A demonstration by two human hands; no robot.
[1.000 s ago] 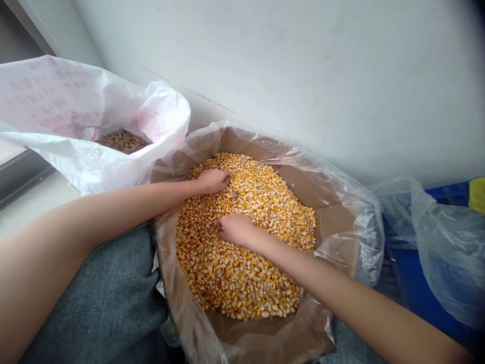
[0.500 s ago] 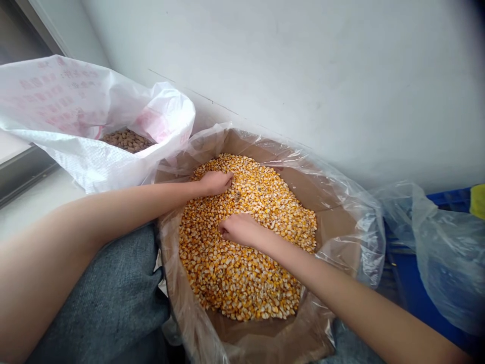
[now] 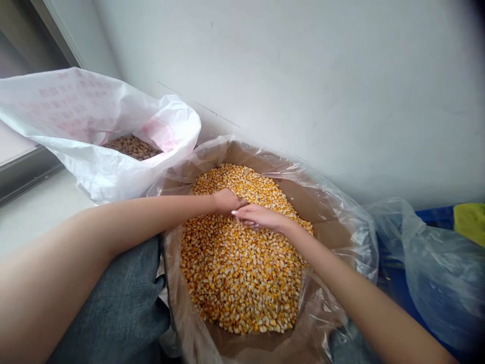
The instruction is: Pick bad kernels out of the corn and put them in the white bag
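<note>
Yellow and white corn kernels [image 3: 242, 278] lie heaped in a cardboard box [image 3: 326, 232] lined with a clear plastic bag [image 3: 364, 247]. Over the upper part of the heap my left hand [image 3: 226, 201] is closed, its back turned up. My right hand [image 3: 261, 216] meets it from the right, fingers curled and pressed together, the fingertips at or against the left hand. Whatever lies between the fingers of either hand is hidden or too small to name.
A white woven sack [image 3: 113, 172] with brown, bean-like pieces [image 3: 132, 146] inside stands open at the left. Behind the box rises a white wall [image 3: 288, 81]. To the right are a blue crate [image 3: 435, 217], loose clear plastic [image 3: 443, 273] and something yellow-green [image 3: 470, 222].
My right hand has moved up and to the right, off the kernels, to meet my left hand. The left stays closed near the same spot. The view has shifted slightly.
</note>
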